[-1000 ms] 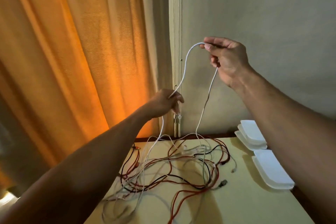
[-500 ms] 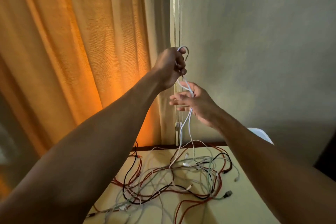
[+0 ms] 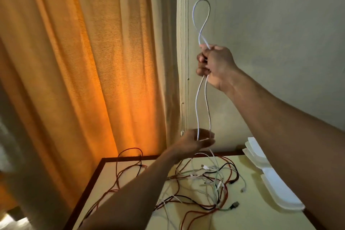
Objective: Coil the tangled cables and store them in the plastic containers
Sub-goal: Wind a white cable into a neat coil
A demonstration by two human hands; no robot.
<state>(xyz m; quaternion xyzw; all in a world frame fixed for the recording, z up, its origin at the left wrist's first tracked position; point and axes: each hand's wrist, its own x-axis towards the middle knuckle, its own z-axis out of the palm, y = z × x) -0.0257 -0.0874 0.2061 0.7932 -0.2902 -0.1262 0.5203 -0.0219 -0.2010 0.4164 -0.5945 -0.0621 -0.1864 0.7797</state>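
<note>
My right hand is raised in front of the wall and grips a white cable. A twisted loop of it stands above my fist, and two strands hang down below. My left hand is lower, just above the table's far edge, and pinches those strands, blurred by motion. From there the cable drops into a tangle of red, black, white and green cables spread on the pale yellow table. White plastic containers lie along the table's right edge, partly behind my right forearm.
An orange curtain hangs at the left, down past the table's dark-edged corner. A plain wall rises behind the table, with thin cords running down beside the curtain. A red cable trails over the table's left part.
My right hand has risen and taken the loop that my left hand held. My left hand has dropped down to the strands just above the table. The containers are back in view.
</note>
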